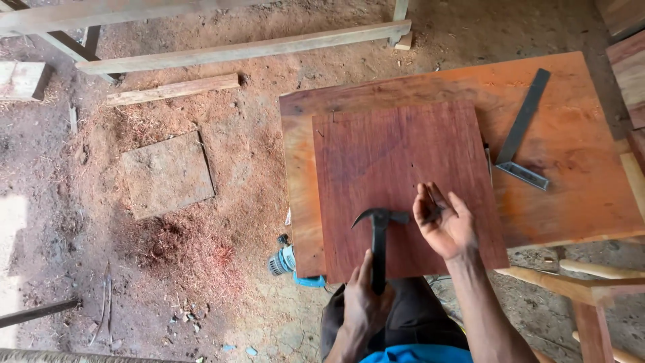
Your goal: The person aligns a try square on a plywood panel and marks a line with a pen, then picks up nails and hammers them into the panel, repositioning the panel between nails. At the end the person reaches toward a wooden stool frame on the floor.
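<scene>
**Hammer over red board**

Left hand (363, 302) gripping claw hammer (379, 232); right hand (443, 225) cupped, pinching something small, unclear. Both above red board (396, 168) on worktop (578, 134). Square (524, 131) far right. Likely risk: struck fingers, through closeness.

Black hammer (379, 235) — reddish-brown board (396, 168) — orange tabletop (578, 128)

An orange table (578, 144) bears a reddish board (396, 161) and steel square (523, 134).
</scene>
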